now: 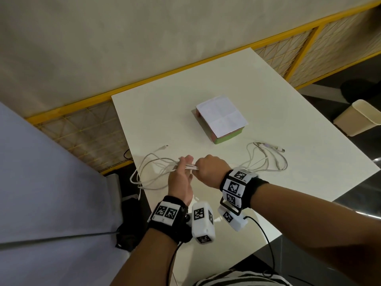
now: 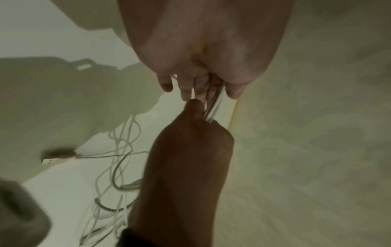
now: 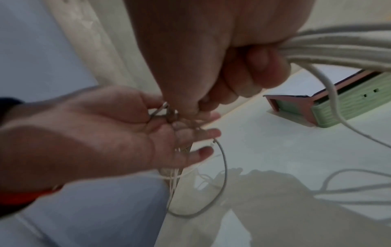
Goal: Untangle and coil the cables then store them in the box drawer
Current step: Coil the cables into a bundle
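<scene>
two hands are on one bundle of white cables point(image 1: 186, 167), held just above the near left part of the white table point(image 1: 268, 112). your right hand point(image 1: 210, 172) is fisted tight round several strands; the right wrist view shows them running out of the fist side by side. your left hand point(image 1: 180, 182) lies palm up with fingers fairly straight, the thumb seeming to pin strands against them where they cross near a knot. that grip looks light, more a cradle than a clamp.

loose loops point(image 1: 148, 172) trail off the left table edge, one small plug end point(image 1: 165, 146) lying free on the top. a second heap of cable point(image 1: 268, 157) with a usb plug point(image 1: 281, 149) sits to the right, behind your right wrist. whether the two heaps are joined, you can't tell from here.

box drawer point(image 1: 221, 119) stands well apart at mid table, paper on its lid, drawer apparently closed.

judgement: untangling is barely under way, no coil made yet. for this step, slacken the right fist so strands can slide. find the free plug end and feed it back through the crossing rather than pulling both ways; pulling would likely tighten the knot. lift the hanging loops onto the table first so their weight doesn't drag.
</scene>
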Motion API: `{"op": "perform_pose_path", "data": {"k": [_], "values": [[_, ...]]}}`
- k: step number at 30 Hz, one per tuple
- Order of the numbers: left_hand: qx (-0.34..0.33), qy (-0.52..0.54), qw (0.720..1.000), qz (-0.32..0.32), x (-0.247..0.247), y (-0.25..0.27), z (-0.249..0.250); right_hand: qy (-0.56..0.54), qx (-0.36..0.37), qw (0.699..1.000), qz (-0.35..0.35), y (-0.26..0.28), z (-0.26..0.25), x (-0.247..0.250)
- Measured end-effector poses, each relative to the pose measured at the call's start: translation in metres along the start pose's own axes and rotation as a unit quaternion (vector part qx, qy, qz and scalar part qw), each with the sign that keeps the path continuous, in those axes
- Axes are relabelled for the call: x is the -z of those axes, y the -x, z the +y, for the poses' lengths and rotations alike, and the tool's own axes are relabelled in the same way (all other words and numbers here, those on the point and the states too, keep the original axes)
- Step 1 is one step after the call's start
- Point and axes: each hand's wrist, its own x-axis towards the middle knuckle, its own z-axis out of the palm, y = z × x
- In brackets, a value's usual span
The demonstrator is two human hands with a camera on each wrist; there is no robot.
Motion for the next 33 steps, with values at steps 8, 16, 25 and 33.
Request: {"op": "perform_pose_path", "data": {"k": [8,16,25,33], "values": [[-0.031,0.231,0.965,0.123,0.023,-0.008,0.037,-0.014,-0.009,0.999,-0.040,-0.002,0.008,-0.006],[-0.087,0.291,0.937,0.172,0.073,-0.013,0.080,0.050,-0.012,0.997,-0.054,0.000,0.066,-0.013],[-0.079,0.265,0.935,0.222,0.084,-0.018,0.078,0.027,-0.056,0.997,-0.033,0.004,0.113,-0.005],[-0.098,0.282,0.926,0.232,0.088,-0.018,0.084,0.011,-0.136,0.989,-0.056,0.015,0.177,-0.008]]}}
